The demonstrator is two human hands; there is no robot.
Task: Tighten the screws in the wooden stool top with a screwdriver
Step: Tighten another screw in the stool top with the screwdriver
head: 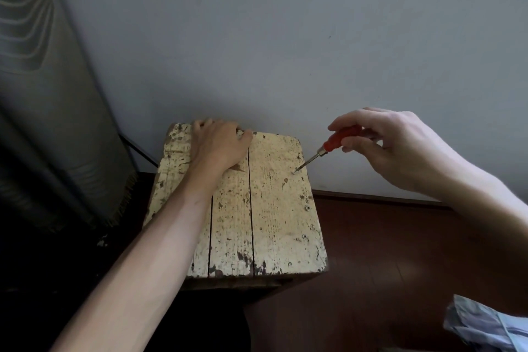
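Note:
The wooden stool top point(274, 208) is made of cream-painted planks with chipped, worn paint. My left hand point(218, 144) lies over its far edge, fingers curled down over the rim, gripping the stool. My right hand point(400, 148) holds a red-handled screwdriver point(340, 138) by the handle, tilted down to the left. Its metal tip rests on a screw point(294, 172) near the right edge of the top. Two more screws point(307, 208) sit further down the same right plank, the nearer one at the screw point(304, 236).
A grey wall point(285, 37) stands right behind the stool. A grey curtain point(43, 108) hangs at the left. Dark red-brown wooden floor point(400, 251) lies to the right, with a brown skirting board. A light blue cloth point(491, 326) shows at the bottom right.

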